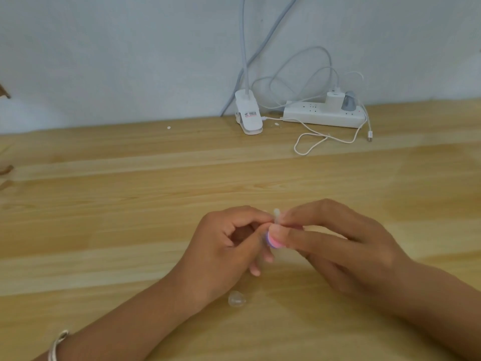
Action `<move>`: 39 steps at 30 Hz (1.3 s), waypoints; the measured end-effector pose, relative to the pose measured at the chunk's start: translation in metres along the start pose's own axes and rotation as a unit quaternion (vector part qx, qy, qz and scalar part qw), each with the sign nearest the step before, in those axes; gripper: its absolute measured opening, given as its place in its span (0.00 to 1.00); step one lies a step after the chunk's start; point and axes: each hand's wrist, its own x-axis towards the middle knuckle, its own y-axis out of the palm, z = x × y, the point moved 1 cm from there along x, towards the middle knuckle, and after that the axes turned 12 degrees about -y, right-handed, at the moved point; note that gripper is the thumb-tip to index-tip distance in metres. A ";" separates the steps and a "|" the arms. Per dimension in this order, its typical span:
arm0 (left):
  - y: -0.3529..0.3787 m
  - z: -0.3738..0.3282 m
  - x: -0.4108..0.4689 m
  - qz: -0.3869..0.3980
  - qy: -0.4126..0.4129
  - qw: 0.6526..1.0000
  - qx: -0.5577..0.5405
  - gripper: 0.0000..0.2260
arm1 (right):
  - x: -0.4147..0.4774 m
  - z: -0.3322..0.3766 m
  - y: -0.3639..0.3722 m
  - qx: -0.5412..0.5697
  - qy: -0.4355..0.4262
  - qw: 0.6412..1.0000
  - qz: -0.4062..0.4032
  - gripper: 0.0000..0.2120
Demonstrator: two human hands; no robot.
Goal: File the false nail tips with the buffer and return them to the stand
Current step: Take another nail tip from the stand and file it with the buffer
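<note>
Your left hand (229, 241), grip pinched on a clear nail tip (276, 216), meets your right hand (346, 246), grip clamped on the pink buffer (273, 241), just above the tabletop (125, 204), while a second clear tip (236, 298) lies beside your left wrist.

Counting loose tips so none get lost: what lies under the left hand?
One clear nail tip lies on the wooden table beside the wrist of the left hand. Anything beneath the palm itself is covered.
</note>
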 end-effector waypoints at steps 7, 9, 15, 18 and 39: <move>0.000 -0.002 0.000 -0.004 -0.008 1.000 0.010 0.06 | 0.001 0.000 -0.001 0.010 0.051 0.999 0.009 0.12; 0.001 -0.001 -0.001 -0.001 -0.009 1.000 0.015 0.06 | 0.001 0.004 -0.002 0.044 0.070 0.997 0.001 0.10; 0.003 -0.003 0.000 -0.021 0.007 0.999 0.030 0.06 | 0.002 -0.005 0.001 -0.007 0.034 0.999 -0.017 0.13; 0.003 -0.005 0.000 -0.037 0.010 0.999 0.039 0.06 | 0.004 -0.004 0.003 -0.014 0.034 0.999 -0.006 0.14; 0.005 -0.008 -0.004 -0.011 0.022 0.998 0.065 0.08 | 0.003 -0.010 -0.004 -0.014 0.073 0.996 -0.052 0.12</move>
